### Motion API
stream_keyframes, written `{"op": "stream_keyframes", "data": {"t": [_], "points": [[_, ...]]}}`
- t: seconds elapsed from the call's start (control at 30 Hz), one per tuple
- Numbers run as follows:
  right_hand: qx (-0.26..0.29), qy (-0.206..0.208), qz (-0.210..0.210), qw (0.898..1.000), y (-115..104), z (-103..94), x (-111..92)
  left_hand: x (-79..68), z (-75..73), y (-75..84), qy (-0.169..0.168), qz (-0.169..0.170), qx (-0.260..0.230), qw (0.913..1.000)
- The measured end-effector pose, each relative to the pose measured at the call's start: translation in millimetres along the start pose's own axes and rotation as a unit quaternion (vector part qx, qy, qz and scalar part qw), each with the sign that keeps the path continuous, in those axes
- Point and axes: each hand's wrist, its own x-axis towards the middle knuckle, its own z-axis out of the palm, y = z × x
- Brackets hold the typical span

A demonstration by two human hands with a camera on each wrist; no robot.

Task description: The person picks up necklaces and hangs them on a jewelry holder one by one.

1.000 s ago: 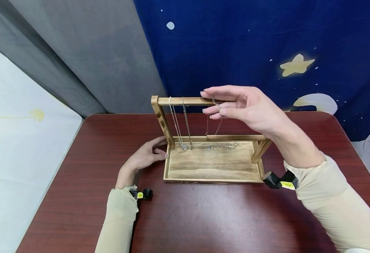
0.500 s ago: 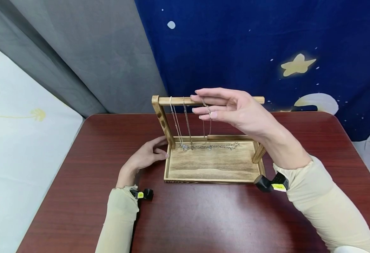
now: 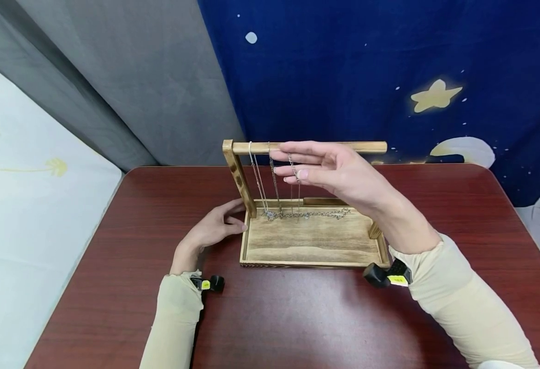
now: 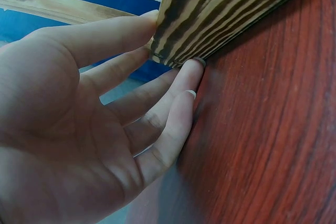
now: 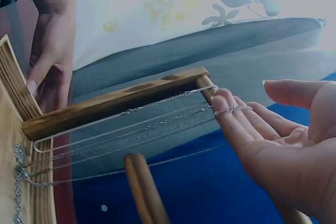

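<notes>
A wooden jewelry stand has a top bar [image 3: 367, 147] above a shallow tray [image 3: 311, 241]. My right hand [image 3: 334, 166] is at the bar, fingers extended, a thin silver necklace [image 3: 291, 162] running across them. In the right wrist view that chain lies over the fingers, with the thumb [image 5: 289, 92] held apart. Left of it hang a second silver necklace [image 3: 273, 174] and a pale necklace [image 3: 257, 177]; their lower ends reach the tray's back. My left hand [image 3: 212, 225] touches the tray's left end, fingertips against the dark-grained side wall [image 4: 220, 11] in the left wrist view.
A bunched silver chain [image 3: 325, 213] lies along the tray's back. The stand's left post [image 3: 239, 177] rises beside the left hand. Reddish-brown table [image 3: 297, 318] surrounds the tray. Behind hang a grey curtain [image 3: 136, 77] and a blue star-patterned curtain [image 3: 325, 66].
My right hand has moved left along the bar and slightly lower, carrying the silver necklace closer to the two on the left. The left hand stays at the tray.
</notes>
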Motion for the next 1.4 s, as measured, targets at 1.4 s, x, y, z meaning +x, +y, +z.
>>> {"op": "stream_keyframes", "data": {"t": [1.4], "points": [[-0.051, 0.033, 0.015, 0.998, 22, -16.5, -30, 2.0, -0.6, -5.3, -0.003, 0.011, -0.007, 0.9999]]}}
